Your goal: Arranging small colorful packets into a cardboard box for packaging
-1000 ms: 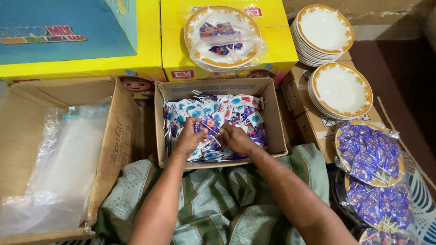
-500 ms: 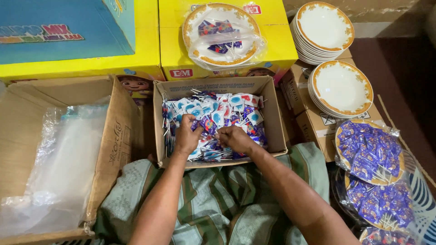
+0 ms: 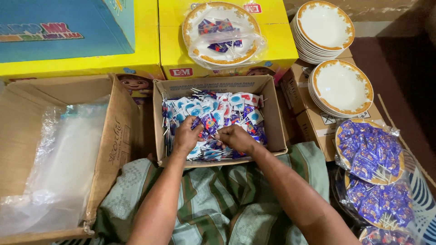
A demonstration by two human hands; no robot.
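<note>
Cardboard walls frame the scene: a person's two bare hands work inside a small open carton (image 3: 276, 119) packed with wrapped lollipops (image 3: 227, 109) in blue, white, red and purple, their thin white sticks poking out at all angles. Left hand (image 3: 187, 134) sits low on the pile near the carton's front wall, fingers curled down into the wrappers and apparently closed on a few of them, though the grip itself is hidden under the knuckles. Right hand (image 3: 236, 137) lies just beside it, almost touching, its fingers pinched narrowly around some sticks and wrappers at the pile's middle. Both forearms reach in over a green patterned cloth (image 3: 213, 204) spread across the person's lap. To the left stands a larger carton (image 3: 116, 136) holding a stack of clear plastic bags (image 3: 63, 168). Behind, on yellow printed boxes (image 3: 277, 50), rests a gold-rimmed plate wrapped in plastic (image 3: 221, 32) with a few lollipops inside. At right, stacks of empty gold-rimmed plates (image 3: 324, 27) sit on more cartons, and near them are wrapped plates heaped with purple lollipops (image 3: 369, 152).
</note>
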